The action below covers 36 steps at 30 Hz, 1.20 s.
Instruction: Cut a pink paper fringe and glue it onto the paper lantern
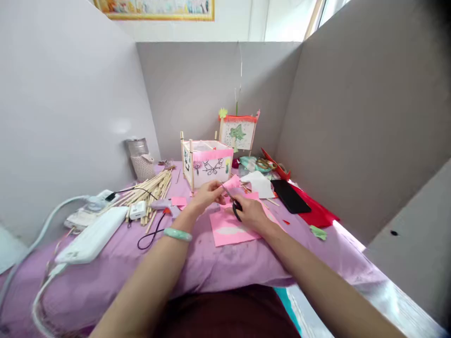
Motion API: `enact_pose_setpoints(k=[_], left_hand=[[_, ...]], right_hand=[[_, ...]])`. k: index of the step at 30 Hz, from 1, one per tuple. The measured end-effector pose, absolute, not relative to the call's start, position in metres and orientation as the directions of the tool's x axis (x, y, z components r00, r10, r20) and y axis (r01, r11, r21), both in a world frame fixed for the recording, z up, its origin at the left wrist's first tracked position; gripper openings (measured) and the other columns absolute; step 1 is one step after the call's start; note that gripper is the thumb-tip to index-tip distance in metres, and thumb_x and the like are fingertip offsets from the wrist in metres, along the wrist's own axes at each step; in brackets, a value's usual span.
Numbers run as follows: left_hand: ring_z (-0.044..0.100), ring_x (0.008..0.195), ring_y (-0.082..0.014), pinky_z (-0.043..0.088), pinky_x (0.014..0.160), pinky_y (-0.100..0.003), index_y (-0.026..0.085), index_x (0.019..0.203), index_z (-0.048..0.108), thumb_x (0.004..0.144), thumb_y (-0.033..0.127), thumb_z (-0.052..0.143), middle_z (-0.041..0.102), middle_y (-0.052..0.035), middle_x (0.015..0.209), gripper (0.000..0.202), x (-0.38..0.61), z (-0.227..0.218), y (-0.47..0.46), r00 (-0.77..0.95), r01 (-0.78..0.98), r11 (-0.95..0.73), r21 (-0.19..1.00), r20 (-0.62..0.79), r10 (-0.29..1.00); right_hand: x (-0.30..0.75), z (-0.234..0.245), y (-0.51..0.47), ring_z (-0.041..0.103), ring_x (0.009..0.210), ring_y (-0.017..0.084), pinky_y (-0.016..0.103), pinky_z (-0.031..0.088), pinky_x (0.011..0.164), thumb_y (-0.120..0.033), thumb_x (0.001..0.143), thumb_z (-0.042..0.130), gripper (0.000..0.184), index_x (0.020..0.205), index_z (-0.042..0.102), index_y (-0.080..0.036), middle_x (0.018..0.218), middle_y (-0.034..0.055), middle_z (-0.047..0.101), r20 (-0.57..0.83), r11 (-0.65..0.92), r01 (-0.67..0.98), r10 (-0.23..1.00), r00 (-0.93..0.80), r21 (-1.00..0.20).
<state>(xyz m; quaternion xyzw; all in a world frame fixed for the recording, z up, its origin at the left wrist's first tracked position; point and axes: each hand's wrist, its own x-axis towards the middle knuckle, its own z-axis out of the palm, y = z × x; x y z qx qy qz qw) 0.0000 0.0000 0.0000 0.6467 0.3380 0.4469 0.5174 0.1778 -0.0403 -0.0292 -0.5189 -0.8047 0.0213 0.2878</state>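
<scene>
My right hand (252, 213) is closed round black-handled scissors (237, 212), whose blades point up and left toward a small pink paper strip (231, 182). My left hand (208, 194) pinches that strip near the blade tips; its far edge looks fringed. Under both hands lies a pink paper sheet (220, 234) with a pale patch on it. Just behind them stands a box-shaped lantern (211, 174) of sticks and white panels, with drawings and a pink band along its top. A jade-green bangle (178, 234) circles my left wrist.
Wooden sticks (160, 185) are heaped at the left, near a white power strip (93, 234) with cables. A second lantern (237, 133) stands at the back. A black phone (291, 196) rests on red material (317, 209) at the right. Grey partitions (218, 75) enclose the table.
</scene>
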Motion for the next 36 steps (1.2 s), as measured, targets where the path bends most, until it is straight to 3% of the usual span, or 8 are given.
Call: enact_pose_setpoints(k=[17,36], left_hand=[[0.061,0.05,-0.01,0.052,0.053,-0.022,0.013,0.08,0.053,0.082,0.031,0.064,0.064,-0.0011,0.064,0.021,-0.0001,0.0026,-0.0012,0.329,0.022,-0.199,0.98,0.181,0.927],[0.06,0.049,-0.0091,0.05,0.052,-0.021,0.014,0.077,0.053,0.081,0.032,0.064,0.064,-0.0014,0.065,0.021,0.0004,0.0046,-0.0041,0.331,0.047,-0.198,0.979,0.171,0.928]], right_hand=[[0.1759,-0.0236,-0.045,0.066,0.076,0.018,0.024,0.04,0.063,-0.048,0.084,0.061,0.036,0.108,0.062,-0.021,0.088,0.002,0.072,0.414,0.458,0.81,0.86,-0.298,-0.367],[0.1766,-0.0251,-0.0433,0.066,0.077,0.019,0.025,0.041,0.065,-0.049,0.086,0.058,0.036,0.109,0.063,-0.021,0.09,0.0032,0.072,0.423,0.471,0.807,0.851,-0.31,-0.357]])
